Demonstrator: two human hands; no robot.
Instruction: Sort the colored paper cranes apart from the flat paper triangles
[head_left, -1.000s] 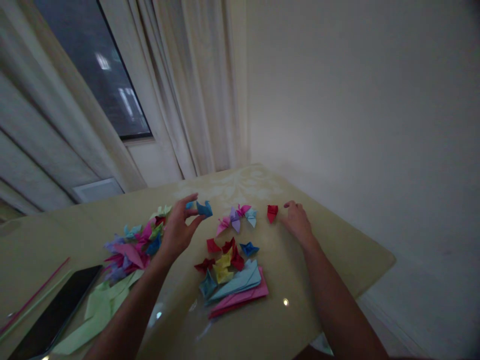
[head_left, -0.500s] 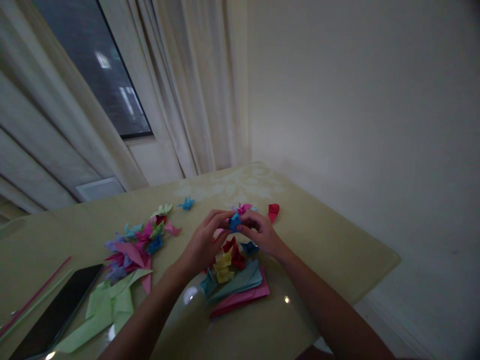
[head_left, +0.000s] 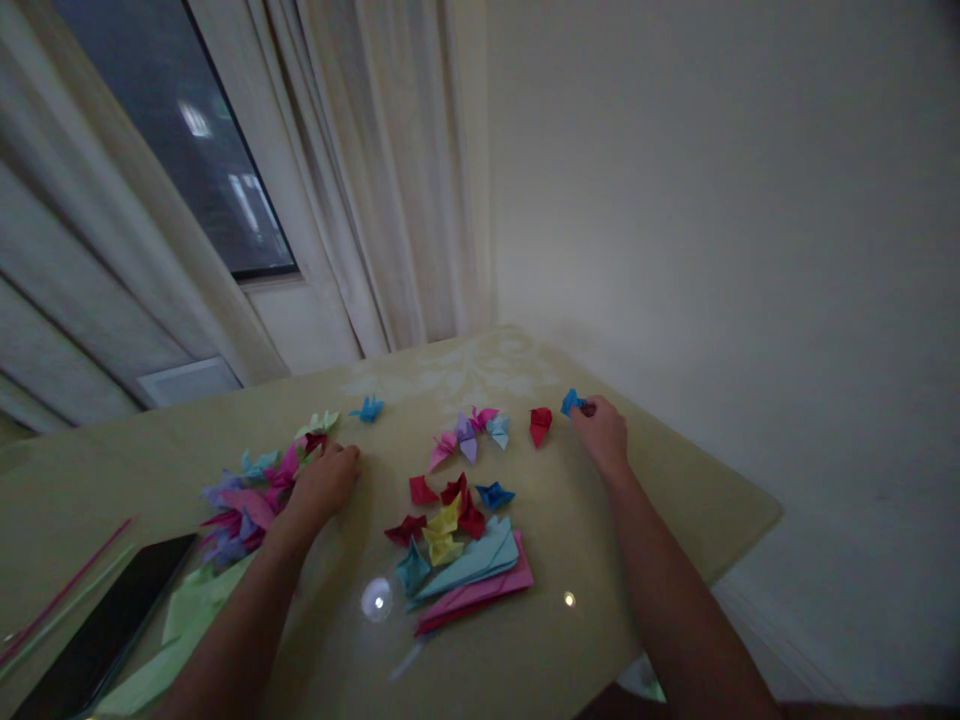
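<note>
My right hand (head_left: pixel 600 430) pinches a small blue folded-paper piece (head_left: pixel 572 402) at the right part of the table, beside a red folded-paper piece (head_left: pixel 540 426). At the right edge of a heap of colourful origami pieces (head_left: pixel 251 505) is my left hand (head_left: pixel 330 482). Its fingers are bent downward and closed, and what lies under them is hidden. Pink, purple and light blue paper cranes (head_left: pixel 466 437) lie between my two hands. Nearer to me are red and yellow folded pieces (head_left: pixel 444 532) and a small dark blue one (head_left: pixel 496 496).
Folded light blue sheets (head_left: pixel 472 562) lie on pink folded paper (head_left: pixel 480 600) at the front. A black phone (head_left: pixel 112 620), thin sticks (head_left: pixel 71 590) and pale green paper (head_left: pixel 180 640) are at the left. A blue crane (head_left: pixel 367 408) sits further back. Wall and curtains border the table (head_left: pixel 675 520).
My hands have parted. The right one has carried the blue folded piece to the right, past the red one. The left one has let go of it and moved left to the heap.
</note>
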